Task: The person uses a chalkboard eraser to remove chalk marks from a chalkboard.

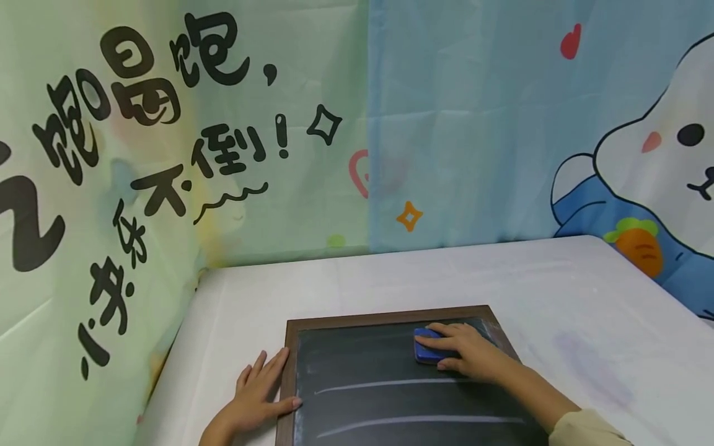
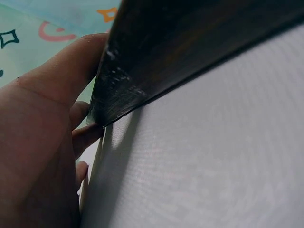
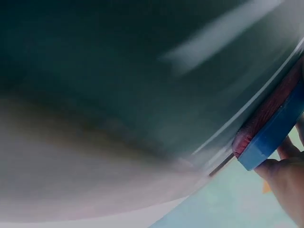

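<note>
A chalkboard (image 1: pixel 357 353) with a brown wooden frame lies on the white table, two pale chalk strokes running across its dark surface. My right hand (image 1: pixel 474 354) grips a blue chalkboard eraser (image 1: pixel 426 355) near the board's upper right. In the right wrist view the eraser (image 3: pixel 274 135) shows a dark red felt side turned to the board. At the board's left edge rests my left hand (image 1: pixel 253 399), thumb laid over the frame and fingers stretched along its outer side. The left wrist view shows the board's dark edge (image 2: pixel 156 52) beside the thumb.
The white tabletop (image 1: pixel 558 272) extends behind and to the right of the board. A green curtain (image 1: pixel 301 204) with black lettering hangs at the left and back. Beside it is a blue curtain (image 1: pixel 474 124) with a cartoon animal.
</note>
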